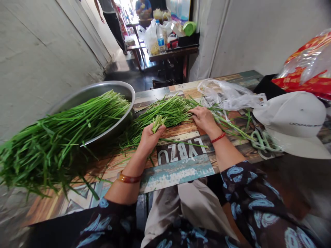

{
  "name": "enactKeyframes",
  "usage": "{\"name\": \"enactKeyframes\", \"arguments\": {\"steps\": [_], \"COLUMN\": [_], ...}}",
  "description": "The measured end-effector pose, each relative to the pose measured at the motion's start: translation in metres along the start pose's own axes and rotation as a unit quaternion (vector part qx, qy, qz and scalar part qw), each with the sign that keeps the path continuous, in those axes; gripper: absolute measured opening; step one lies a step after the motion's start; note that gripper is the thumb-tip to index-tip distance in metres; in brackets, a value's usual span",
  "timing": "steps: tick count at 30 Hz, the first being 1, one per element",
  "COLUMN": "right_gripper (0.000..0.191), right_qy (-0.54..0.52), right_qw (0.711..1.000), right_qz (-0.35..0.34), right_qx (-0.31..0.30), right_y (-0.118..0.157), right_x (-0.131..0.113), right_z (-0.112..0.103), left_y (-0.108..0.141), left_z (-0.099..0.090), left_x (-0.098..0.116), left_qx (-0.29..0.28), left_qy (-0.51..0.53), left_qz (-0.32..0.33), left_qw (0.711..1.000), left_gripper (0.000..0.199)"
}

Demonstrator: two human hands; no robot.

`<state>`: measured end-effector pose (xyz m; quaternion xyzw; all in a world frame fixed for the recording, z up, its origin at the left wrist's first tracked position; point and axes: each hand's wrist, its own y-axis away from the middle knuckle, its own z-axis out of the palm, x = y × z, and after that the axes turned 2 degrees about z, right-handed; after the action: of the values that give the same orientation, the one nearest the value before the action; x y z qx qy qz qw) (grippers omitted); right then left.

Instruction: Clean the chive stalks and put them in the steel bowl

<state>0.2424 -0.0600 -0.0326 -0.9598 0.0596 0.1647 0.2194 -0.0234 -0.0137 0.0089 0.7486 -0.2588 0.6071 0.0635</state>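
Note:
My left hand [149, 137] is wrapped round a small bunch of green stalks [158, 122], their pale cut ends pointing up past the thumb. To its right, my right hand [203, 119] has its fingers bent together at the pale ends of a loose pile of long green stems [168, 109] on the table; whatever is between those fingertips is too small to make out. At the left, a wide metal basin [131, 103] holds a large heap of the same greens [64, 134], with leaves hanging over its rim.
A crumpled clear plastic bag [227, 94], green-handled scissors [263, 142] and a white cap [292, 117] lie on the right of the wooden-patterned table [178, 172]. Behind stands another table [173, 53] with a bottle [160, 38]. Two people are further back.

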Motion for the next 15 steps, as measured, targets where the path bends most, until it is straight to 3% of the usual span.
{"name": "enactKeyframes", "arguments": {"steps": [3,7,11,15], "right_gripper": [0.022,0.014,0.02,0.027], "right_qy": [-0.022,-0.184,-0.309,-0.311], "right_qw": [0.999,0.981,0.95,0.95], "right_qz": [0.021,0.03,0.009,0.007], "right_qx": [-0.028,-0.049,-0.044,-0.016], "right_y": [0.0,-0.002,-0.002,-0.003], "right_x": [-0.002,-0.007,-0.014,-0.019], "right_z": [-0.004,-0.012,-0.02,-0.025], "left_y": [0.0,-0.001,-0.002,-0.001], "left_z": [-0.001,-0.003,-0.003,-0.002], "left_x": [-0.002,-0.006,-0.006,-0.006], "left_qx": [-0.001,-0.001,-0.001,0.021], "left_qy": [-0.006,-0.025,-0.005,0.022], "left_qz": [-0.007,-0.007,0.0,-0.01], "left_qw": [1.0,1.0,1.0,0.999], "left_gripper": [0.027,0.028,0.025,0.025]}}
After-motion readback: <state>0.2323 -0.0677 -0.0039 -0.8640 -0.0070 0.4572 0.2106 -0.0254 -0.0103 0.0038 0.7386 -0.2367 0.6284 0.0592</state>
